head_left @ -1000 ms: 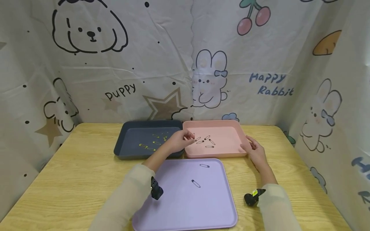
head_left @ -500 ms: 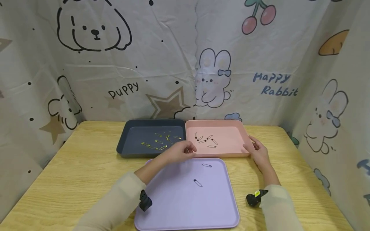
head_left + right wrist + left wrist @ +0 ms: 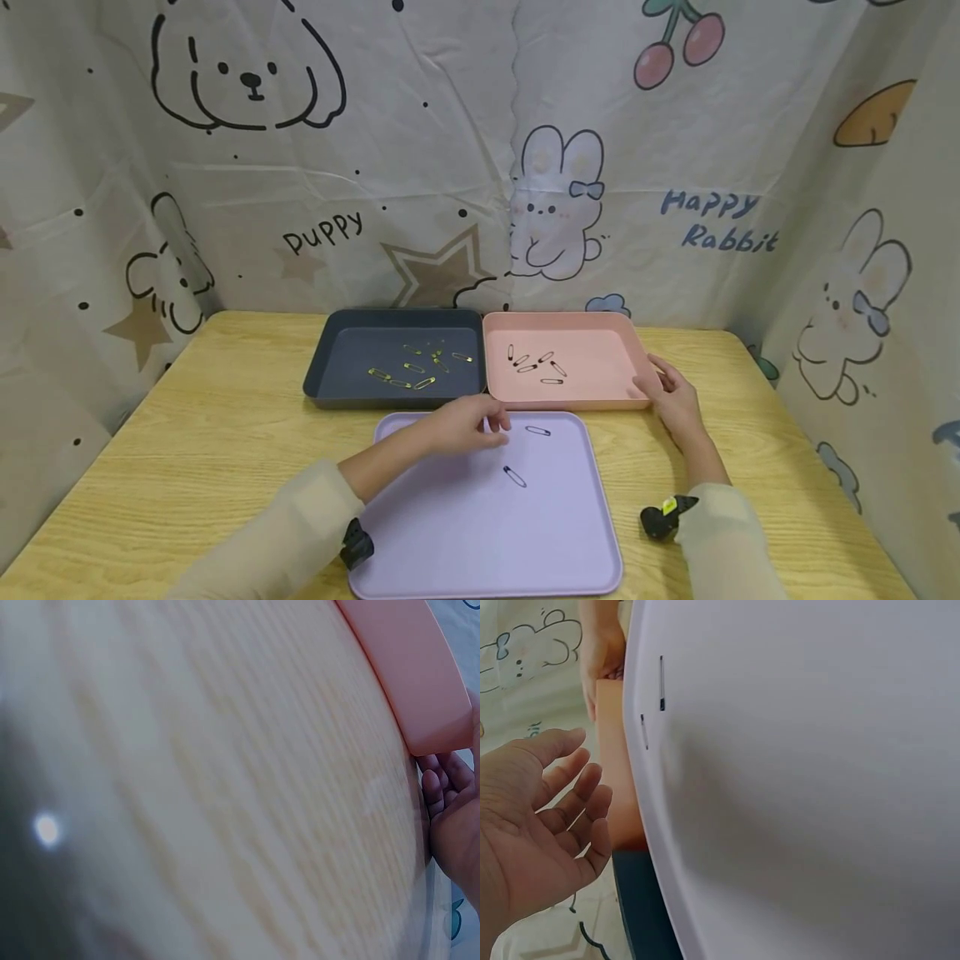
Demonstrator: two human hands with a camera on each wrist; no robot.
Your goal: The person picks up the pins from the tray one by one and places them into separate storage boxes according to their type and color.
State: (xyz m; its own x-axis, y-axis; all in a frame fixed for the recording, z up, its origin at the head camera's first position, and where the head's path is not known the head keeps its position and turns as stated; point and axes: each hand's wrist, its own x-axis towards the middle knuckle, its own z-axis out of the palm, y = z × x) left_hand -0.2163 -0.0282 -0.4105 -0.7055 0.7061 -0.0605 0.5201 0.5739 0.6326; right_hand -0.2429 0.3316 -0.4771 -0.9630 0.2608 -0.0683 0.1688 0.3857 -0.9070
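Note:
My left hand point(image 3: 467, 423) is above the far part of the lilac tray point(image 3: 487, 533), fingers loosely bent and nothing between them. Two black safety pins lie on that tray, one safety pin point(image 3: 537, 431) near the far rim and another safety pin point(image 3: 515, 477) closer to the middle. My right hand point(image 3: 677, 406) holds the right end of the pink tray point(image 3: 600, 354), thumb over the rim and fingers along the outer wall. Several black safety pins point(image 3: 527, 368) are scattered in the pink tray's left half. The right wrist view shows curled fingers by the pink tray's corner point(image 3: 442, 712).
Left of the pink tray, side by side with it, stands a dark blue tray point(image 3: 348, 354) with several yellow safety pins point(image 3: 414, 367). All three trays are on a wooden table point(image 3: 187, 467). A printed curtain point(image 3: 322, 183) hangs behind and at both sides.
My left hand has drawn back from over the pink tray's left end toward me, now over the lilac tray. One more black pin shows in the pink tray. My right hand stays put.

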